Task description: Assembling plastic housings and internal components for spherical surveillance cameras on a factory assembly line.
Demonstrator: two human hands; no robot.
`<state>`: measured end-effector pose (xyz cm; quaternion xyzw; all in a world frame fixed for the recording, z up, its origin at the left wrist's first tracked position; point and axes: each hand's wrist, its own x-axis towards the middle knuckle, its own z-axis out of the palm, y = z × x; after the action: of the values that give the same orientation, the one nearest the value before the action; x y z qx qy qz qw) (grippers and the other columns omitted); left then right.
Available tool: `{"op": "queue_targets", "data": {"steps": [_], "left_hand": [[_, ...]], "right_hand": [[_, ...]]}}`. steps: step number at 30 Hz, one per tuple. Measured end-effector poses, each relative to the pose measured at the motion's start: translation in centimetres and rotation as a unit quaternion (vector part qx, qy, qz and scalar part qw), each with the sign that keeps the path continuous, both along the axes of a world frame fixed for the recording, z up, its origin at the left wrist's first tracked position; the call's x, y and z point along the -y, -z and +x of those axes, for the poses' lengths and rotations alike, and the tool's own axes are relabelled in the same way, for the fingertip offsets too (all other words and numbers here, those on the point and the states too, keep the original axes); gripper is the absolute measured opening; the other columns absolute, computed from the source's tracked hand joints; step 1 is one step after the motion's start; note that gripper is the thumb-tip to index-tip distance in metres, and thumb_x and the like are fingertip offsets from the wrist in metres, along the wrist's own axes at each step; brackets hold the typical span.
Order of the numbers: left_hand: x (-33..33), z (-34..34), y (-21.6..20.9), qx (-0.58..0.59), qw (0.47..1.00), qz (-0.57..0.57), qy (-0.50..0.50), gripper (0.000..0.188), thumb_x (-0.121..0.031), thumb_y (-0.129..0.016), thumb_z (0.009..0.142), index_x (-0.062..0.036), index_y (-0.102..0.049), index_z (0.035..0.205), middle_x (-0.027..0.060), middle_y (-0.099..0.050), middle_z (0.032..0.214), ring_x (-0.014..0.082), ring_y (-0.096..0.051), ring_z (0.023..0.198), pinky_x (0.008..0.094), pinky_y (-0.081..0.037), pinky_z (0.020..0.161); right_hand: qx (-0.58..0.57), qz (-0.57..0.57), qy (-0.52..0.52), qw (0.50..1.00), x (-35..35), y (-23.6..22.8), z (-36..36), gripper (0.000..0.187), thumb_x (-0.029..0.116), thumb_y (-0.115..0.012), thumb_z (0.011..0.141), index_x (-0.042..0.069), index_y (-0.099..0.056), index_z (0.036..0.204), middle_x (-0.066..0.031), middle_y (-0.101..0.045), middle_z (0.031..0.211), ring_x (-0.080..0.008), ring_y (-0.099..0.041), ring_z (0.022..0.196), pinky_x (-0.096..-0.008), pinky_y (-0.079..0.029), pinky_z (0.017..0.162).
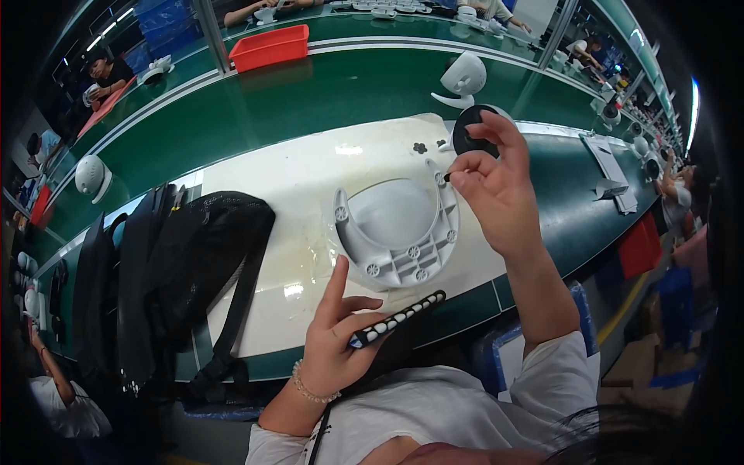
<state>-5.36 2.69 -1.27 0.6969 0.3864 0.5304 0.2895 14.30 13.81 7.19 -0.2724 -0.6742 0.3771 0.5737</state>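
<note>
A white curved plastic housing (428, 256), ribbed with several round screw bosses, lies on the white mat in front of me. My left hand (333, 345), a beaded bracelet on its wrist, grips a black strip with white oval spots (399, 316) near the housing's close edge; its index finger points up toward the housing. Above the housing's right arm, my right hand (496, 182) pinches a small black piece (447, 177). Beyond the housing, a black flower-shaped piece (419, 147) rests on the mat. Partly hidden behind my right hand is a round black-faced part (467, 133).
A black bag (209, 248) with straps covers the mat's left side. On the green line beyond stand a white rounded device (465, 75), another white device (91, 177) and a red tray (271, 48). Papers (608, 167) lie at the right. Other people work across the line.
</note>
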Motion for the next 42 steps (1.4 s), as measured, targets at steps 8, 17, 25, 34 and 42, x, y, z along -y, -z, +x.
{"op": "queue_targets", "data": {"steps": [8,17,25,34,42], "left_hand": [[-0.5,0.0,0.8,-0.050,0.998,0.017,0.026,0.031,0.004,-0.063,0.059,-0.0057,-0.063,0.088,0.0261,-0.025,0.138,0.0228,-0.065,0.079,0.0271,-0.052,0.064],[-0.5,0.5,1.2,-0.106,0.994,0.029,0.020,0.038,0.004,-0.061,0.053,-0.0061,-0.062,0.090,0.0219,-0.030,0.137,0.0202,-0.064,0.078,0.0284,-0.048,0.059],[-0.5,0.5,1.3,-0.110,0.994,0.027,0.001,0.041,0.005,-0.060,0.051,-0.0058,-0.062,0.091,0.0217,-0.032,0.136,0.0209,-0.064,0.079,0.0297,-0.048,0.061],[-0.5,0.5,0.9,-0.107,0.994,0.009,0.001,0.037,0.003,-0.061,0.053,-0.0048,-0.062,0.089,0.0209,-0.037,0.133,0.0210,-0.063,0.076,0.0301,-0.049,0.063],[-0.5,0.4,1.0,-0.107,0.994,0.016,0.008,0.037,0.001,-0.063,0.054,-0.0062,-0.062,0.091,0.0189,-0.036,0.135,0.0207,-0.061,0.077,0.0306,-0.048,0.064]], "right_hand": [[0.161,-0.050,0.040,0.985,-0.6,-1.0,0.7,0.059,-0.013,-0.049,0.076,0.007,-0.030,0.128,-0.0128,-0.043,0.118,-0.0129,-0.056,0.082,-0.0213,-0.046,0.066],[0.341,0.344,0.136,0.864,0.2,2.2,2.1,0.052,-0.014,-0.054,0.068,0.004,-0.046,0.116,-0.0158,-0.057,0.107,-0.0290,-0.060,0.091,-0.0331,-0.051,0.073],[0.226,0.246,0.095,0.938,0.6,0.5,0.9,0.056,-0.006,-0.061,0.073,0.001,-0.032,0.121,-0.0137,-0.056,0.100,-0.0199,-0.058,0.087,-0.0305,-0.044,0.077],[0.259,0.083,-0.086,0.958,0.7,0.3,-4.2,0.045,0.000,-0.055,0.081,0.001,-0.033,0.121,-0.0075,-0.054,0.089,-0.0163,-0.052,0.094,-0.0327,-0.034,0.094],[0.335,0.339,0.128,0.870,1.9,1.0,-4.7,0.037,0.002,-0.058,0.072,0.006,-0.052,0.109,-0.0022,-0.063,0.093,-0.0184,-0.058,0.088,-0.0373,-0.031,0.083]]}}
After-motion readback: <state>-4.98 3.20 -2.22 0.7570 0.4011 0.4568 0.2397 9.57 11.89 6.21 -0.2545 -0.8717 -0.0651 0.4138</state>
